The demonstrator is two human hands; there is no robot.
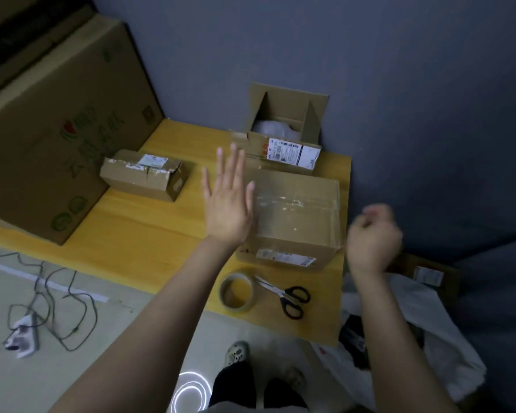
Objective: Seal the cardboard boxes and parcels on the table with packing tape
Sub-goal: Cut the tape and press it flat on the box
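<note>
Obs., standing by the table (149, 234):

- Near box (295, 210) sits at the table's right front, flaps down, with a glossy strip of clear tape along its top seam and over the right edge. It looks sealed, or very nearly.
- Left hand (228, 198): flat, fingers straight and spread, palm down over the box's left edge. My guess is that it is smoothing tape or steadying the box; I cannot confirm contact.
- Right hand (373, 234): at the box's right front corner, fingers curled and blurred. I cannot tell whether it pinches anything.
- Tape roll (237, 292) lies flat just in front of the box, touching the scissors (292, 296). Both are within easy reach of either hand, probably set down there for that reason.
- Open box (283, 126) stands against the wall directly behind the near one, flaps up, something white inside. Judged next in line.
- Small box (143, 174) is well to the left, its top torn and ragged, beside the large carton (57, 129).

Room: bare yellow top between the small box and the near box is the only free working patch. The near box's right side runs close to the table's edge, and a white bag (414, 323) crowds that side. The roll and scissors lie near the front edge, so a careless sweep could drop them
</note>
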